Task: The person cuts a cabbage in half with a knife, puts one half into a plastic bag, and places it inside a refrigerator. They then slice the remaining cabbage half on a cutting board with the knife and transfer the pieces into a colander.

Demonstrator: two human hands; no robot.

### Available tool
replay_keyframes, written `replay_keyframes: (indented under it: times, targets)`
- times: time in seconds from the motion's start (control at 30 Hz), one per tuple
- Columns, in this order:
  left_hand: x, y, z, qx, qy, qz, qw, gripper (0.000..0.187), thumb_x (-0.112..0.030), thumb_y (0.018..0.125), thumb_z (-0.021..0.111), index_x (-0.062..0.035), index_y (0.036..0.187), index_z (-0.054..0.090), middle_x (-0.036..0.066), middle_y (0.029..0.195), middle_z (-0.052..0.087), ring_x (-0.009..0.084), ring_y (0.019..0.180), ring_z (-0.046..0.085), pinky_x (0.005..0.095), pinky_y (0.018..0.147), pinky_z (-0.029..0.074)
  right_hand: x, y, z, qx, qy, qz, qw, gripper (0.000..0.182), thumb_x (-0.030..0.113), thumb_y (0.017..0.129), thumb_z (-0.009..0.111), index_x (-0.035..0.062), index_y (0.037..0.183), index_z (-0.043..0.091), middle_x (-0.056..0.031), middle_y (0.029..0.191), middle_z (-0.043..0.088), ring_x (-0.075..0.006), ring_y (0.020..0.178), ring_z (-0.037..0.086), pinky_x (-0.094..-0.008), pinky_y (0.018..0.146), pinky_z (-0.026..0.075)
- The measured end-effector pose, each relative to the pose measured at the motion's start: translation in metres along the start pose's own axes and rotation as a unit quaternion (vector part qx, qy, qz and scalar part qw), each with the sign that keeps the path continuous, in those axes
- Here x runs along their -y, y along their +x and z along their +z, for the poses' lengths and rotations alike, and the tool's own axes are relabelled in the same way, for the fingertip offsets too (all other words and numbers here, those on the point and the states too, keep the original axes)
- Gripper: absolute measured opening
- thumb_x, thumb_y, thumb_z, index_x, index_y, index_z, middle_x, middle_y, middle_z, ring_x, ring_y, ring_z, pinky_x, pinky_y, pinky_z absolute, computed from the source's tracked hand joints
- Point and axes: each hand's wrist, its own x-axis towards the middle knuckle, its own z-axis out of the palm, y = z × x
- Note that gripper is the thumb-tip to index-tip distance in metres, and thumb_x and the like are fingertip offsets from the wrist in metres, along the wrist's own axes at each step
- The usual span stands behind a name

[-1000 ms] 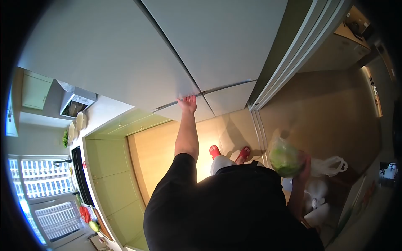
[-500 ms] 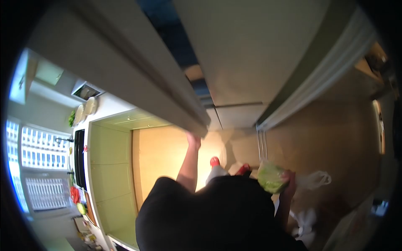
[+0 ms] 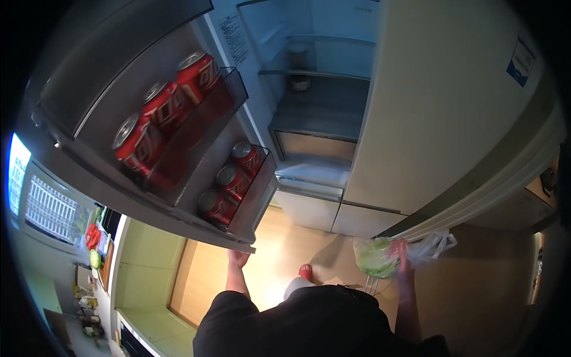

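Observation:
My left hand (image 3: 239,257) grips the lower edge of the refrigerator door (image 3: 196,229), its fingertips hidden behind it. Red soda cans (image 3: 168,106) stand in the door's two bins, three in each. Behind the door, the refrigerator compartment (image 3: 321,104) lies open to view, with a jar (image 3: 300,83) on a shelf. At the lower right my right hand (image 3: 402,256) is closed on a clear plastic bag (image 3: 432,245) with a pale green leafy vegetable (image 3: 376,257) inside, perhaps lettuce or cabbage. The bag hangs low, in front of the shut right-hand door (image 3: 431,113).
Green cabinets (image 3: 143,271) and a counter run along the left, below a window (image 3: 53,202). On the counter lie a red bag (image 3: 92,236) and a round green vegetable (image 3: 95,259). A floor track (image 3: 372,284) crosses near my right hand.
The refrigerator door has swung wider to the left with my left hand, bringing the cans and shelves into view. My right hand still holds the bagged vegetable.

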Motion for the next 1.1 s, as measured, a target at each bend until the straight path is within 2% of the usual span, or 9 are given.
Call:
replay_keyframes:
  times: [0.13,0.27,0.37,0.47,0.67,0.77,0.87,0.97,1.1]
  targets:
    - [-0.023,0.055,-0.021,-0.126,-0.090,0.066,0.986,0.032,-0.037,0.106,0.049,-0.0128,0.109,0.069,0.003,0.107,0.075,0.0229,0.097,0.072,0.0412,0.076,0.064,0.034,0.040,0.037,0.110,0.053,-0.013,0.992,0.040,0.036,0.113,0.048,0.0018,0.124,0.064,-0.0079,0.116,0.066,-0.0198,0.109,0.060,-0.0340,0.103,0.043]
    - [-0.028,0.076,-0.048,0.032,0.005,0.067,0.997,0.042,-0.041,0.109,0.043,-0.0078,0.125,0.064,0.007,0.119,0.071,0.0238,0.105,0.070,0.0412,0.088,0.063,0.148,0.073,0.149,-0.009,0.186,0.046,0.981,0.038,0.034,0.114,0.044,0.0031,0.115,0.066,-0.0030,0.105,0.065,-0.0137,0.105,0.058,-0.0325,0.104,0.044]
    - [-0.007,0.060,-0.017,-0.049,-0.026,0.109,0.992,0.044,-0.041,0.110,0.044,-0.0077,0.134,0.060,0.008,0.129,0.067,0.0264,0.115,0.066,0.0391,0.096,0.059,0.208,0.121,0.209,0.020,0.116,-0.031,0.993,0.048,0.042,0.111,0.051,0.0035,0.137,0.063,-0.0075,0.128,0.066,-0.0172,0.122,0.059,-0.0304,0.111,0.041]
    - [-0.004,0.026,0.037,-0.074,-0.073,0.102,0.989,0.042,-0.039,0.110,0.042,-0.0113,0.137,0.059,0.006,0.134,0.066,0.0254,0.118,0.064,0.0380,0.096,0.058,0.278,0.164,0.283,-0.044,0.115,-0.162,0.979,0.042,0.037,0.112,0.050,0.0071,0.087,0.065,-0.0019,0.090,0.064,-0.0152,0.091,0.058,-0.0319,0.091,0.047]
    - [0.002,0.051,-0.011,-0.031,0.053,0.141,0.988,0.038,-0.036,0.110,0.044,-0.0117,0.135,0.059,0.007,0.134,0.064,0.0233,0.121,0.062,0.0408,0.103,0.054,0.310,0.303,0.371,-0.161,-0.001,-0.318,0.934,0.031,0.035,0.104,0.057,0.0089,0.103,0.074,-0.0125,0.110,0.072,-0.0305,0.110,0.063,-0.0407,0.100,0.045]
    - [0.010,0.065,-0.049,-0.061,0.083,0.147,0.984,0.039,-0.020,0.107,0.051,-0.0078,0.143,0.051,0.009,0.129,0.062,0.0252,0.105,0.062,0.0421,0.088,0.055,0.305,0.414,0.396,-0.236,-0.356,-0.401,0.810,0.023,0.023,0.093,0.061,0.0055,0.101,0.073,-0.0138,0.103,0.072,-0.0320,0.105,0.063,-0.0428,0.101,0.042]
    - [-0.005,0.019,-0.020,-0.223,0.111,0.052,0.967,0.029,-0.044,0.100,0.058,-0.0244,0.120,0.065,-0.004,0.111,0.070,0.0160,0.097,0.067,0.0334,0.067,0.054,0.294,0.485,0.422,-0.255,-0.267,-0.474,0.799,0.024,0.022,0.088,0.063,0.0084,0.104,0.074,-0.0122,0.106,0.073,-0.0291,0.111,0.062,-0.0446,0.106,0.039]
    - [-0.014,-0.027,0.013,-0.173,0.103,0.043,0.979,0.038,-0.054,0.098,0.055,-0.0227,0.118,0.065,-0.004,0.109,0.068,0.0152,0.099,0.063,0.0362,0.080,0.050,0.282,0.538,0.445,-0.243,-0.321,-0.475,0.782,0.027,0.021,0.084,0.065,0.0109,0.108,0.073,-0.0103,0.106,0.071,-0.0282,0.113,0.061,-0.0458,0.108,0.038]
    - [-0.017,-0.051,0.046,-0.165,0.078,0.048,0.982,0.065,-0.057,0.100,0.051,-0.0114,0.146,0.050,0.011,0.140,0.056,0.0316,0.130,0.051,0.0551,0.109,0.043,0.253,0.588,0.468,-0.233,-0.350,-0.512,0.749,0.036,0.015,0.082,0.067,0.0134,0.117,0.071,-0.0082,0.115,0.067,-0.0290,0.116,0.060,-0.0488,0.108,0.037]
